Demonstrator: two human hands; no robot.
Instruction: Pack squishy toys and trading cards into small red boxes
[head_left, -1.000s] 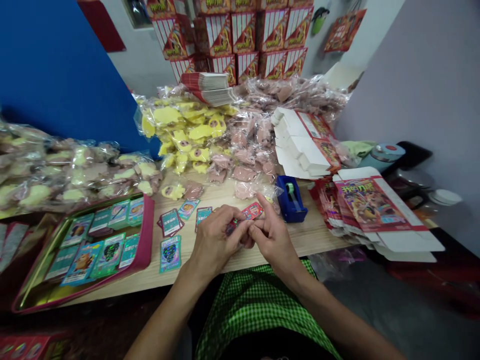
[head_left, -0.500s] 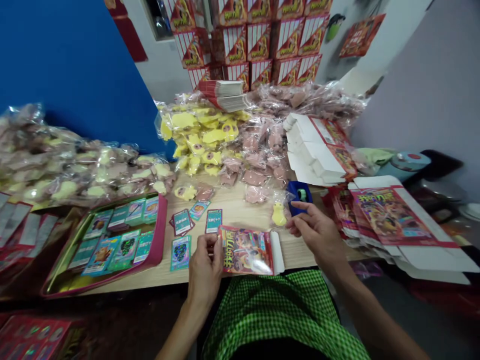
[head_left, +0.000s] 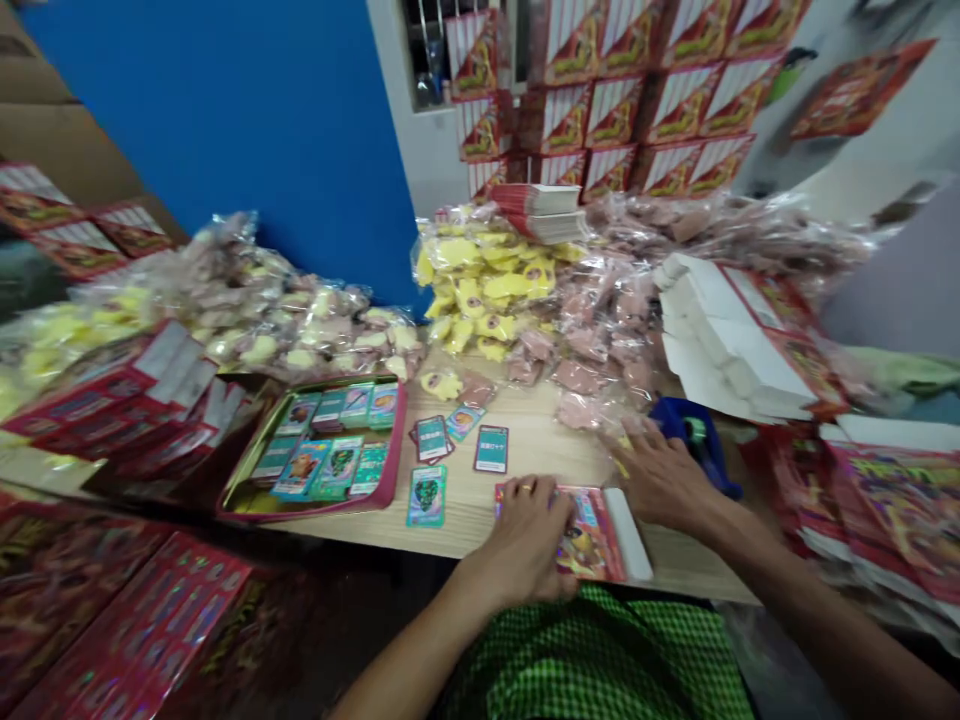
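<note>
My left hand (head_left: 529, 535) lies across a flat, colourful printed box (head_left: 589, 545), its fingers curled at the far edge and its thumb near the front edge. A white end flap sticks out on the box's right. My right hand (head_left: 660, 475) reaches down beside a blue tape dispenser (head_left: 705, 455), fingers stretched out over a small bagged yellow toy (head_left: 621, 455) that they mostly hide. Left of the box lie a single card (head_left: 491, 449), a few overlapping cards (head_left: 432, 438) and a shiny green card (head_left: 427, 496).
A pink-rimmed tin (head_left: 395, 440) of cards stands on the left. Bagged yellow toys (head_left: 480, 290) and bagged pinkish-brown toys (head_left: 585, 370) are heaped at the back. White unfolded cartons (head_left: 720, 340) lie at the right. Stacked red boxes (head_left: 615, 110) rise behind.
My left hand has shifted from the box's left end onto its top. My right hand has moved forward over the bagged yellow toy with fingers extended. The view has turned left.
</note>
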